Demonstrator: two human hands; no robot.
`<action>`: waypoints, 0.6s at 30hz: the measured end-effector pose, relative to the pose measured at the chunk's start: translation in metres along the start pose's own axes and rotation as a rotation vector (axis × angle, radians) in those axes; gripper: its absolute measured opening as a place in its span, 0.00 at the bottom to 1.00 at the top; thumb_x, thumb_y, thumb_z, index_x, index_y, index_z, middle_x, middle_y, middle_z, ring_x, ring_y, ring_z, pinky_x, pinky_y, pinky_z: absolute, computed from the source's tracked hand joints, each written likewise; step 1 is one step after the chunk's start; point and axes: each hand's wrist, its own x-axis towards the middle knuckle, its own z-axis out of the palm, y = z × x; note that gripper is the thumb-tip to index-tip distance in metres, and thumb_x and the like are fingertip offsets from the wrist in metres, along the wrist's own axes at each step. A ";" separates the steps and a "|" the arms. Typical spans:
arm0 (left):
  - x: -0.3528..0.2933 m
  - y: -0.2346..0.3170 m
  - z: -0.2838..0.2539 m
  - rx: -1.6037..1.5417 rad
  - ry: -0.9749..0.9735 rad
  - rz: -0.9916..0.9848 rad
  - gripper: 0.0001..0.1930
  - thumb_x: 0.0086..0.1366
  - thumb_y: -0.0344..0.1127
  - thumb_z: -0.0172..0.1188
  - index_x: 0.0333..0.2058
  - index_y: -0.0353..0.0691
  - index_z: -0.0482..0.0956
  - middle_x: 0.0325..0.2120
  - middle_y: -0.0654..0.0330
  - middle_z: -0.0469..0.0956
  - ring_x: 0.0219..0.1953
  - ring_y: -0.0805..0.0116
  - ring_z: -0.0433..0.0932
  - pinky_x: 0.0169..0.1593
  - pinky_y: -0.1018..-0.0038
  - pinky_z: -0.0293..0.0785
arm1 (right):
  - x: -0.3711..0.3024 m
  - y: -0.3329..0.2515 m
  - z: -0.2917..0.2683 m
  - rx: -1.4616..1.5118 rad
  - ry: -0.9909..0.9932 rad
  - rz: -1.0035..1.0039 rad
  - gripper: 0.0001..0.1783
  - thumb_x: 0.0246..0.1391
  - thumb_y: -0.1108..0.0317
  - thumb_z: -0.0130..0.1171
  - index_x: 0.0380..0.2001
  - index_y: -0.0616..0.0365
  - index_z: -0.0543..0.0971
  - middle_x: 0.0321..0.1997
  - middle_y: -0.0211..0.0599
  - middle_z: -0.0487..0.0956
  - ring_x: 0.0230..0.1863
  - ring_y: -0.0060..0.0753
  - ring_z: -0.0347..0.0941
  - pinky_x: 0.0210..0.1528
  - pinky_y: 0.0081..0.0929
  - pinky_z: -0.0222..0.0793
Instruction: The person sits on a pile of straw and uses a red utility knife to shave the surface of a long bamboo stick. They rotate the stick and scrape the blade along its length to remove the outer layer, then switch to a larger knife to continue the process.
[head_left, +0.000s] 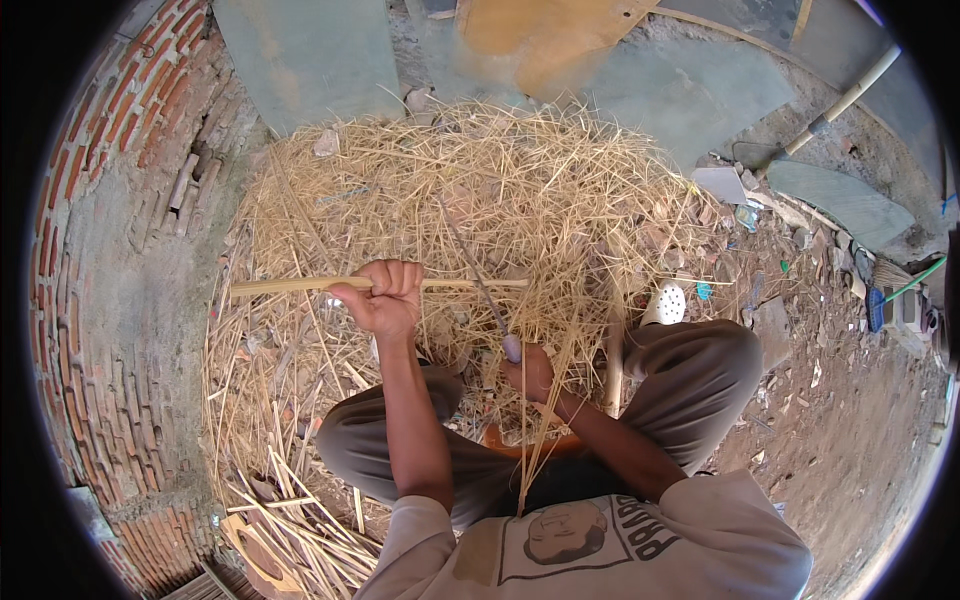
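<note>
My left hand (388,300) is closed round a pale bamboo strip (290,286), held level in front of me with the thumb along it. The strip reaches left past the fist and runs thinner to the right. My right hand (530,374) grips a long knife by its greyish handle (512,348). Its thin dark blade (470,255) points away from me and up to the left, crossing the strip's right part; whether they touch, I cannot tell. Long thin fibres (545,420) hang beside the right hand, down toward my lap.
A wide heap of shavings (460,150) covers the ground ahead. Split bamboo sticks (310,535) lie at lower left, near a brick wall (100,380). A pole (615,360) stands by my right knee. Grey boards (310,60) lie at the back; rubble (740,190) lies right.
</note>
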 end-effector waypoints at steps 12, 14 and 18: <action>0.008 -0.003 0.016 0.007 -0.137 -0.053 0.37 0.60 0.77 0.36 0.15 0.48 0.48 0.11 0.72 0.44 0.15 0.76 0.42 0.23 0.75 0.42 | 0.022 0.023 -0.018 -0.026 -0.086 0.188 0.10 0.51 0.66 0.59 0.23 0.62 0.75 0.17 0.40 0.73 0.19 0.36 0.72 0.24 0.35 0.67; 0.006 -0.006 0.016 0.042 -0.140 -0.060 0.36 0.60 0.77 0.36 0.14 0.48 0.48 0.11 0.72 0.44 0.15 0.76 0.42 0.23 0.74 0.43 | 0.008 -0.007 -0.020 0.145 -0.014 -0.014 0.09 0.49 0.68 0.59 0.22 0.63 0.75 0.17 0.42 0.73 0.21 0.38 0.73 0.26 0.36 0.68; 0.005 -0.005 0.014 0.068 -0.140 -0.079 0.37 0.59 0.78 0.34 0.15 0.49 0.47 0.11 0.72 0.44 0.15 0.75 0.41 0.23 0.75 0.41 | -0.001 -0.010 -0.011 0.095 0.021 0.024 0.07 0.48 0.68 0.60 0.26 0.62 0.78 0.20 0.46 0.75 0.23 0.40 0.75 0.27 0.37 0.69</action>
